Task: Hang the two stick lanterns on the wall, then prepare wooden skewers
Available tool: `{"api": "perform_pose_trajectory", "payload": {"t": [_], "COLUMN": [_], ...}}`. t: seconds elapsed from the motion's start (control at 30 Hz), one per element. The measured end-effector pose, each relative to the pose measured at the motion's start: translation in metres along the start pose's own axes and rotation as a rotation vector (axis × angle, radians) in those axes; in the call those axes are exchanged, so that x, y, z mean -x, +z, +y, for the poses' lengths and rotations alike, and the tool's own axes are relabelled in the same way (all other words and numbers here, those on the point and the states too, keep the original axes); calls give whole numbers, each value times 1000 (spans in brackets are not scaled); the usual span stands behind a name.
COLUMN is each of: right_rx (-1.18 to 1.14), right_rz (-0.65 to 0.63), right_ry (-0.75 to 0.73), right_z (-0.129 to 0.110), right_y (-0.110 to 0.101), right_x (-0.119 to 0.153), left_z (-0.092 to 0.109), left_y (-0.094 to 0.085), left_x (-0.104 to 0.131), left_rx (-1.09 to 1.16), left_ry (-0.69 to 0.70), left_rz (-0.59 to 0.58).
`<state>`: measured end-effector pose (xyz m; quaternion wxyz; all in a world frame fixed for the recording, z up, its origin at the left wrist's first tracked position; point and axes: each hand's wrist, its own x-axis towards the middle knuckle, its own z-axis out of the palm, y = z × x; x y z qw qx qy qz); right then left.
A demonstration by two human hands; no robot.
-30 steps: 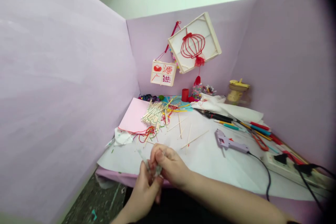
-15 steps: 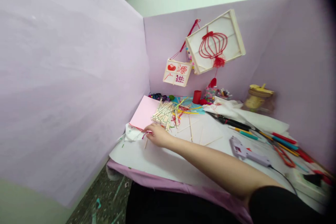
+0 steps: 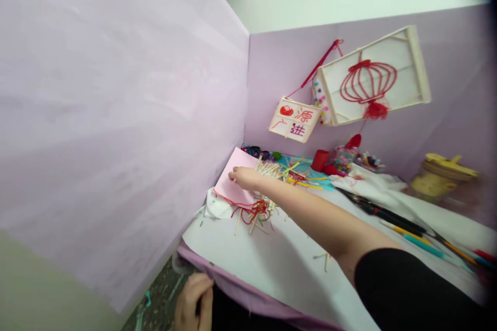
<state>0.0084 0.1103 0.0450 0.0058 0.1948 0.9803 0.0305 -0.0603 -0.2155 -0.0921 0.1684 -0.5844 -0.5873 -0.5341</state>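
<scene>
My right hand (image 3: 245, 178) hovers over or rests on the pink paper (image 3: 236, 165), its fingers bent and slightly apart with nothing visible between them. The arm stretches across the table from the right. Beside the paper is a pile of light wooden sticks (image 3: 269, 168), partly hidden by the forearm. Red string (image 3: 258, 209) lies tangled near the paper's front edge, over some loose sticks. My left hand (image 3: 194, 302) is low in the view, in front of the table edge, fingers curled in with nothing seen in them.
White tissue (image 3: 217, 204) sits at the table's left. Toward the back are a red roll (image 3: 320, 160) and a jar of coloured balls (image 3: 344, 159). Black-handled scissors (image 3: 388, 214) and pens (image 3: 423, 245) lie at right. A lantern frame (image 3: 373, 80) and a small sign (image 3: 295, 120) hang behind.
My right hand has moved from the pink paper's front edge up over its surface. My left hand has come into view at the bottom. The view has turned left. Red string now shows in front.
</scene>
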Motion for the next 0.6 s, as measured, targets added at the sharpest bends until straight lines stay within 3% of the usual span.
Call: {"api": "perform_pose_trajectory", "payload": {"t": [0.07, 0.17, 0.33, 0.47, 0.53, 0.6], "right_rx": [29, 57, 99, 116, 116, 107], "right_rz": [-4, -57, -182, -161, -126, -83], "right_ry": [-8, -48, -62, -46, -26, 8], "right_z": [3, -14, -47, -25, -3, 18], "right_y": [-4, -10, -24, -42, -47, -47], "right_x": [5, -6, -33, -16, 6, 30], "left_z": [11, 19, 30, 23, 10, -6], "left_y": [5, 23, 53, 55, 59, 71], "left_x": [-38, -79, -91, -98, -117, -147], "left_rx": [13, 77, 178, 179, 100, -36], "left_ry": [-41, -101, -53, 30, -47, -160], "left_rz": [8, 27, -43, -88, -128, -257]}}
